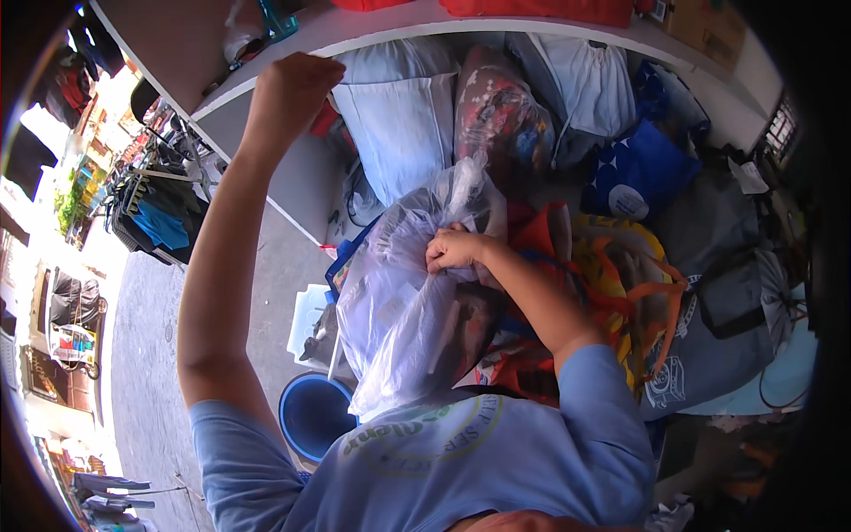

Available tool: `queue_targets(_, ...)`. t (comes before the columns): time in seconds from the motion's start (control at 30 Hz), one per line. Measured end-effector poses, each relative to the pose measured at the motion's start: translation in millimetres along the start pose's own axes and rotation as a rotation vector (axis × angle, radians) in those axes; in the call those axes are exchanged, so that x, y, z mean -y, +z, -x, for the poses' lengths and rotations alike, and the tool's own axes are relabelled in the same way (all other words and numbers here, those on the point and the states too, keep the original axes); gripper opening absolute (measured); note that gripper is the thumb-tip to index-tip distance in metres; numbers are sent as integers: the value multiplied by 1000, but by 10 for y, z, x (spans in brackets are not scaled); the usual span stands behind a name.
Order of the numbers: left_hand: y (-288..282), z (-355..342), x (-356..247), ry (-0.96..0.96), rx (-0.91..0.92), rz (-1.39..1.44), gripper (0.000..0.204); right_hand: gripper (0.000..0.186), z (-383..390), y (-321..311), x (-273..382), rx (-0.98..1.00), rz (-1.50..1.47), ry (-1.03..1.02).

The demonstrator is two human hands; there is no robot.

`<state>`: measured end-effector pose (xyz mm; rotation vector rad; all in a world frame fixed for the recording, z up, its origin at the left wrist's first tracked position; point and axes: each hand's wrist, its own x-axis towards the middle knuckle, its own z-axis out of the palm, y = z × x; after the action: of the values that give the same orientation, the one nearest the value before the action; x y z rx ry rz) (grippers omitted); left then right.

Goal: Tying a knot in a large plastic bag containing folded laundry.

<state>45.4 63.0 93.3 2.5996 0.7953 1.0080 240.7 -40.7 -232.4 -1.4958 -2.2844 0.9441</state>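
Note:
My right hand [456,248] is closed on the gathered neck of a clear plastic bag [381,306], which bulges in front of my chest with a whitish-lilac load and something dark showing through. Its loose, twisted top stands up beyond my fingers. My left arm reaches up and forward, so that my left hand [297,78] is level with the white shelf edge, beside a light-blue packed bundle [399,124]. The fingers of that hand are bent together; whether they hold anything small is hidden.
Under the shelf [355,44] stand a clear bag of patterned cloth [501,115] and a blue bag [651,164]. To the right are a yellow bag with orange straps [620,266] and a large grey bag [736,328]. A blue bucket [315,412] stands at lower left.

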Motion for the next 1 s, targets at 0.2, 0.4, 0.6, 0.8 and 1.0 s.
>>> queue_targets(0.2, 806, -547, -191, -529, 212, 695, 51, 20, -6, -9, -99, 45, -37, 43)
queue_targets(0.4, 1130, -884, 56, -616, 122, 1184, 36, 19, -49, -1, -13, 53, -42, 9)
queue_targets(0.6, 558, -1065, -408, -460, 204, 1276, 15, 18, -39, 10, -34, 15, -51, 24)
queue_targets(0.8, 485, -56, -503, -153, 870, 491, 19, 24, -36, -31, -89, 27, -59, 14)
queue_targets(1.0, 1582, 1064, 315, -200, 1402, 196, 19, 32, -34, -76, 21, 45, 40, 88)
